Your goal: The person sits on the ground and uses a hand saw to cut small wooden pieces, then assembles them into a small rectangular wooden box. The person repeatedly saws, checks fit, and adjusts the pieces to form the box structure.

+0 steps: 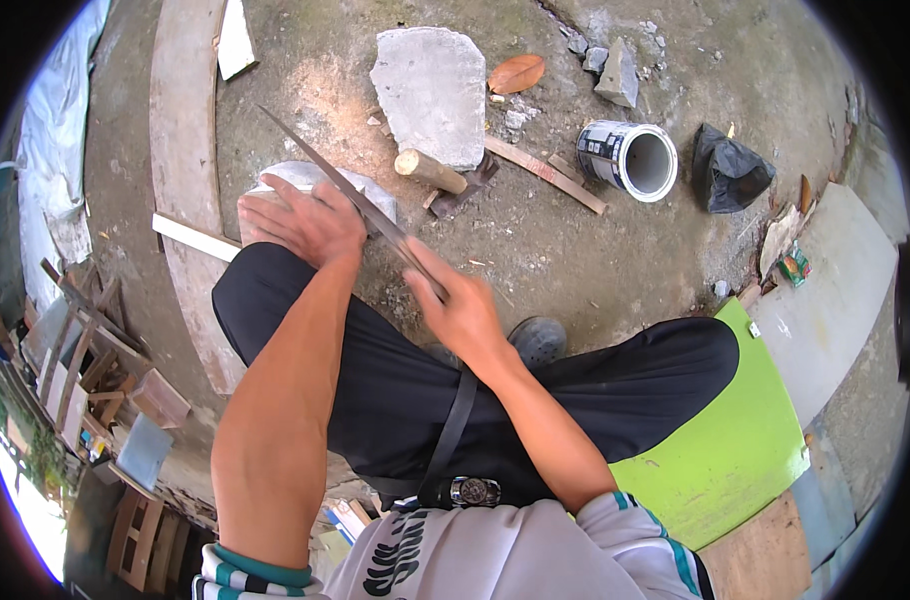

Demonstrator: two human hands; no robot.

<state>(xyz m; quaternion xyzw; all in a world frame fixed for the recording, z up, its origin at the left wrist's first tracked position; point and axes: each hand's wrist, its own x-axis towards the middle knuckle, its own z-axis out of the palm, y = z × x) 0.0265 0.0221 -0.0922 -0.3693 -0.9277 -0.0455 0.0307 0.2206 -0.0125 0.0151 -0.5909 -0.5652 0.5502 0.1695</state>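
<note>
A long thin metal blade slants from the upper left down to my right hand, which is closed around its handle end. My left hand presses flat, fingers spread, on the blade where it lies across a grey stone block. The block sits on the ground just beyond my left knee. I am seated, in black trousers, on a bright green board.
A flat slab of broken concrete, a short round wooden stick, a thin wooden strip and an open tin can lie ahead on the dirt floor. A black bag is right; wooden planks and frames are left.
</note>
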